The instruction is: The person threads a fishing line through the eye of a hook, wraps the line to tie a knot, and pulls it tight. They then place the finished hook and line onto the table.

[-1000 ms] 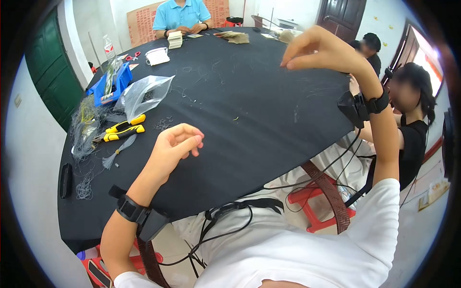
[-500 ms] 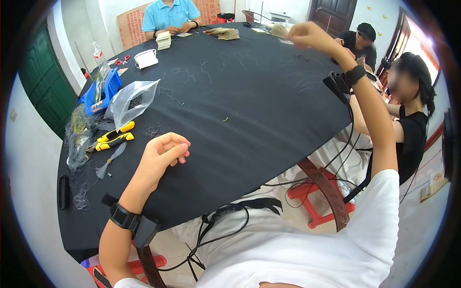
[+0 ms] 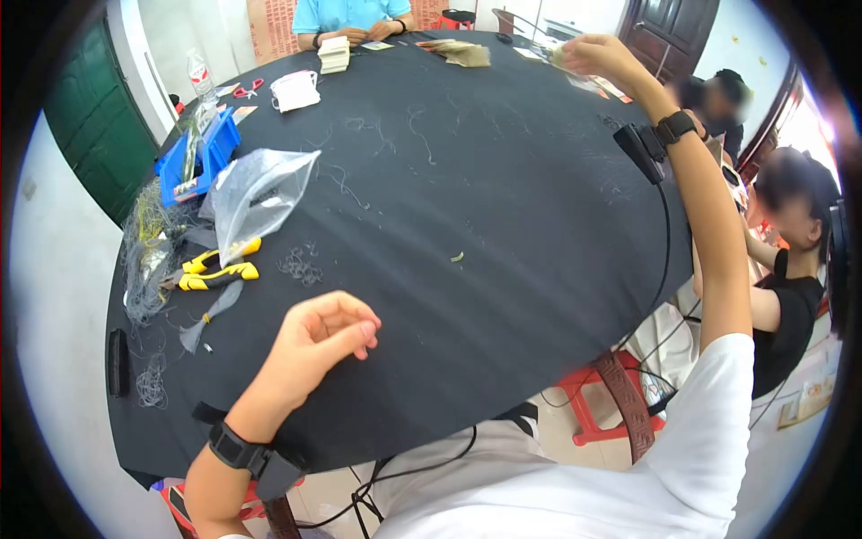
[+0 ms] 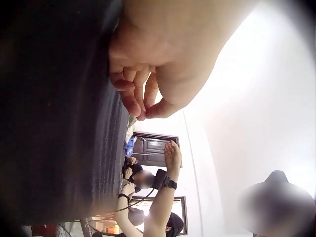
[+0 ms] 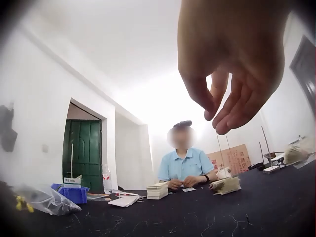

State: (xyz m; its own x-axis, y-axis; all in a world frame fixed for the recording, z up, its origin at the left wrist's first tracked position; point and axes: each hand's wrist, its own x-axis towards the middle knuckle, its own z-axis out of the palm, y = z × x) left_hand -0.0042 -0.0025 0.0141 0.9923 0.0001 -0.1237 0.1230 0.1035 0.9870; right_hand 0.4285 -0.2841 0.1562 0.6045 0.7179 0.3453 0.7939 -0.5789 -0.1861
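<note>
My left hand is held over the near edge of the black-covered table, fingers curled and thumb tip meeting the fingertips. Nothing shows between them. My right hand is stretched out toward the far right, fingers bent down. In the right wrist view its thumb and fingertips come close together, with two thin lines running down right below them; I cannot tell whether it pinches a strand. Left of my left hand lie yellow-black pliers, a small heap of grey thread and a tied grey bundle.
At the left stand a blue bin, a clear plastic bag and a thread tangle. Loose strands lie mid-table. Farther back are card stacks, a white pouch and a seated person. Others sit at right.
My right arm has reached farther out, its hand now overlapping the far-right papers. My left hand has come slightly nearer the table's front edge. The head view has shifted.
</note>
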